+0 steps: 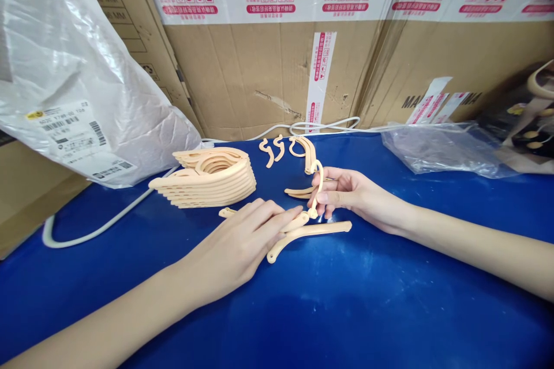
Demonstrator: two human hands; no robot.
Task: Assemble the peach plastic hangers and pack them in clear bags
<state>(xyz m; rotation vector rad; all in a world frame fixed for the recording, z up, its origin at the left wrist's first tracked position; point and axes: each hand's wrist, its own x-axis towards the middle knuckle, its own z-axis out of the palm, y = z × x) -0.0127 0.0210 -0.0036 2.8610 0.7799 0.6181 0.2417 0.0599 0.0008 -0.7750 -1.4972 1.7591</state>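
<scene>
Pinched between the thumb and fingers of my right hand [350, 193] is a cream plastic hanger hook [320, 179], held upright. Its lower end meets the end of a hanger arm [299, 221]; whether they are joined I cannot tell. The closed fingers of my left hand [246, 236] press on that arm and cover much of it. Just in front, a second hanger arm [331, 229] lies loose on the blue table [367, 300]. More arms [298, 191] show partly behind my right fingers. To the left stands a neat stack of folded hangers [212, 181].
Loose hooks [267, 153] and further curved parts [310, 153] lie towards the back. A white cable [95, 233] runs along the left and rear. Cardboard boxes [251, 63] wall off the back. A white plastic parcel [86, 81] leans at left; a clear bag [441, 147] lies at right.
</scene>
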